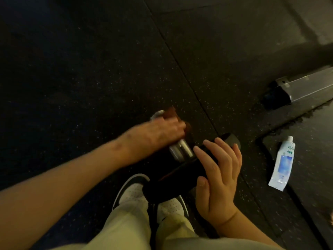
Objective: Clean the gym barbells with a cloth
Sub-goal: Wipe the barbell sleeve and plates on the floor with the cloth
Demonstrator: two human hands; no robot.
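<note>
Since the cloth (170, 112) is wrapped round the chrome bar of the barbell (182, 150), I'd say the wiping is mid-way at best. The left grip (162, 131) is clenched round the cloth and the bar under it, and it's blurry, so probably rubbing. The right grip (219, 175) lies released, fingers straight across the black weight end, just steadying it. The barbell is down low by the floor (90, 69), its near end over the person's shoes (133, 193). The bar showing past the cloth looks shiny, but I can't tell if it's actually clean, and I'd guess the black ends are still to do. Only one barbell in view, so no idea how many are left. The floor is dark speckled rubber matting with seams, and the light is dim. A tube (282, 165) lies off to the right, and a metal rail (302, 87) sits further back on that side
</note>
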